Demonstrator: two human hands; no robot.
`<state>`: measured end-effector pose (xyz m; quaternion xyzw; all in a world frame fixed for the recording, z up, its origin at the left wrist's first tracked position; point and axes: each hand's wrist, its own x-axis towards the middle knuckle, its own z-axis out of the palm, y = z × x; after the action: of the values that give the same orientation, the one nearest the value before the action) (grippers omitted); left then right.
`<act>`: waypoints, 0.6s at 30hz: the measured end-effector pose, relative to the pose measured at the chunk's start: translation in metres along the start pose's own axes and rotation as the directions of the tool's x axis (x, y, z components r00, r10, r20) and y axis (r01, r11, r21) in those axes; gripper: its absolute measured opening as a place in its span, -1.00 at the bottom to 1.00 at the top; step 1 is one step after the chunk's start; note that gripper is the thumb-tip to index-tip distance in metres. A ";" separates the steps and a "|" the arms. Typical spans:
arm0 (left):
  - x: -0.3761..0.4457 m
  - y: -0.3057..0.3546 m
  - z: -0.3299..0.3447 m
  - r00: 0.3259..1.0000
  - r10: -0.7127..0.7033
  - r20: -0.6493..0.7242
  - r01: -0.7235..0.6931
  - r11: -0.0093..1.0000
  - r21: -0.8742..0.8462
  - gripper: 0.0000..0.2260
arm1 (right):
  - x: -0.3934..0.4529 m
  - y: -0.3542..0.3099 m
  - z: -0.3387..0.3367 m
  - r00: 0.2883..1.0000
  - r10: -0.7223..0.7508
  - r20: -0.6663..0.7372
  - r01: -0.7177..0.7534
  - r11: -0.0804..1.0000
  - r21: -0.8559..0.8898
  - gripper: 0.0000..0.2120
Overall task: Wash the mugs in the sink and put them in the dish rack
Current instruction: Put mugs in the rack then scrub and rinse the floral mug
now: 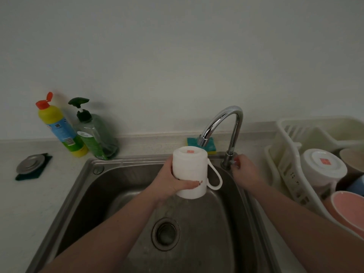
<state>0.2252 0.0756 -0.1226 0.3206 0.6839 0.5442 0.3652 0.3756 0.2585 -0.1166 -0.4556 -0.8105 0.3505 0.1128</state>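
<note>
Water runs from the upturned white ceramic mug [190, 172], gripped around its body by the left hand [173, 179] over the steel sink [94, 186], likely to drain. Right of it, the right hand [244, 171] pinches the tap lever under the chrome faucet [222, 125]. Further right, the cream plastic dish rack [285, 154] already holds mugs; nothing stands between.

No legible text: red square stamps on the bases of the white mug [190, 172] and the racked white cup [323, 168], and labels on the yellow bottle [61, 129] and green pump bottle [96, 136], all too blurred to read.
</note>
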 end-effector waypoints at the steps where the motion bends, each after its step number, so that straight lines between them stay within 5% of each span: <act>1: 0.001 0.000 0.000 1.000 -0.001 0.000 0.001 1.000 0.016 -0.15 | -0.004 -0.005 0.000 0.999 -0.006 0.052 0.003 0.998 0.056 -0.83; 5: 0.002 0.002 0.001 1.000 0.014 -0.020 -0.014 1.000 0.008 -0.12 | -0.019 -0.033 -0.010 0.932 -0.099 0.348 -0.047 0.920 0.388 -0.74; 18: -0.020 0.019 -0.012 0.997 0.072 -0.025 -0.065 0.971 0.231 -0.07 | -0.041 -0.049 -0.022 0.863 -0.356 0.359 0.380 0.925 0.004 -0.80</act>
<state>0.2262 0.0569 -0.0996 0.3750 0.7369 0.4789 0.2951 0.3776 0.2183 -0.0621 -0.2259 -0.9006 0.3711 0.0151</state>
